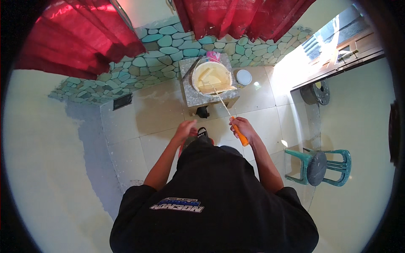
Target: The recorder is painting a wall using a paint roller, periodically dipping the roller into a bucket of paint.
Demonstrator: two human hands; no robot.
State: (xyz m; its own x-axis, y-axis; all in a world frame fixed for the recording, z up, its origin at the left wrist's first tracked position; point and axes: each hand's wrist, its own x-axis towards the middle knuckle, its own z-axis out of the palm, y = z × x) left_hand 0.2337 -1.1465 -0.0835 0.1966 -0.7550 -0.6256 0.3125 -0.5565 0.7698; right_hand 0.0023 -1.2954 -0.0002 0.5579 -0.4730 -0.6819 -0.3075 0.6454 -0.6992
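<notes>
My right hand (241,128) is closed around the orange handle of a paint roller (243,138). Its thin metal rod runs forward and left into a round bucket (231,78) of cream paint, where a pale roller head seems to lie. A pale board or stick (224,90) crosses the bucket's near side. Nothing shows in my left hand (184,130), held apart from the bucket in front of my body, its fingers loosely stretched and slightly blurred.
The bucket stands on a small grey-topped table (190,96), beside a pink bag (213,55). A white-lidded can (244,77) sits to its right. Red curtains (249,17) hang ahead. At right are a green chair (344,168) and a doorway with a wooden door (337,63).
</notes>
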